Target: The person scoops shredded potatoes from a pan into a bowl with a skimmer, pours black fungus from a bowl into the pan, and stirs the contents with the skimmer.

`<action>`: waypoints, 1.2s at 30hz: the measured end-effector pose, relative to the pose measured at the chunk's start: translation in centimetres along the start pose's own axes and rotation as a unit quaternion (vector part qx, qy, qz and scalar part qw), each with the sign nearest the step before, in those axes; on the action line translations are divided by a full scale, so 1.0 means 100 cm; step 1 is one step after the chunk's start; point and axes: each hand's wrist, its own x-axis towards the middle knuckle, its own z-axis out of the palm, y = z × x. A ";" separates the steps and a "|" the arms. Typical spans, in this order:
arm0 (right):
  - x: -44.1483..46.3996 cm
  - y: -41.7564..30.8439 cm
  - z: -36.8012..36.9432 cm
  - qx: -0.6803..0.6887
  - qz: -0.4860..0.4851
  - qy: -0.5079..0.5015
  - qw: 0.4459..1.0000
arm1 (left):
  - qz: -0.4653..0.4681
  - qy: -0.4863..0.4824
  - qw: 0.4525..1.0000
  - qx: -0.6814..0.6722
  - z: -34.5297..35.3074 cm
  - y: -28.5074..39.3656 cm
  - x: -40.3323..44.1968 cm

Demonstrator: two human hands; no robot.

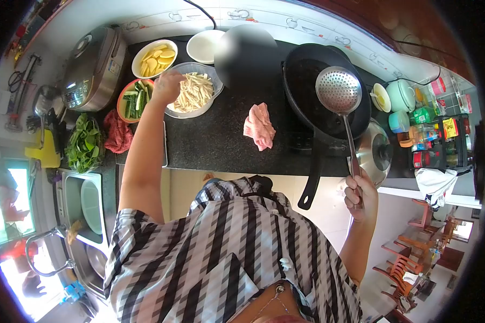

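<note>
My right hand (pixel 359 196) is closed around the handle of a long metal skimmer (pixel 338 89). Its perforated head hangs over a black wok (pixel 302 75), whose long handle points toward me. At the far left of the counter, my left hand (pixel 168 88) has its fingers curled at the near-left rim of a clear plastic bowl (pixel 216 86); the fingertips are partly hidden. Pale, thin-cut strips (pixel 194 92) fill that bowl. Between bowl and wok lies a crumpled pink cloth (pixel 259 126).
Beside the bowl are yellow slices (pixel 157 59), cut green vegetables (pixel 134 102) and a white bowl (pixel 203 47). A rice cooker (pixel 94 67), leafy greens (pixel 85 142) and a red cloth (pixel 118 132) stand left. A metal lid (pixel 373 153) and bottles (pixel 423 132) are right.
</note>
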 end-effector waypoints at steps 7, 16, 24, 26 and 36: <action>-0.004 -0.003 0.001 0.019 -0.010 -0.006 1.000 | 0.084 0.078 0.983 0.142 -0.001 0.066 -0.008; 0.011 0.012 -0.021 -0.187 -0.104 0.139 0.967 | 0.186 -0.097 0.978 -0.013 0.110 0.219 -0.060; 0.018 0.018 -0.038 -0.356 -0.186 0.215 0.890 | 0.097 -0.026 0.995 0.001 0.090 0.185 -0.088; 0.021 0.013 -0.041 -0.317 -0.167 0.207 0.910 | 0.097 0.021 0.995 -0.007 0.091 0.172 -0.103; 0.045 -0.018 -0.023 0.019 0.030 -0.005 0.999 | 0.059 0.090 0.992 -0.063 0.094 0.170 -0.148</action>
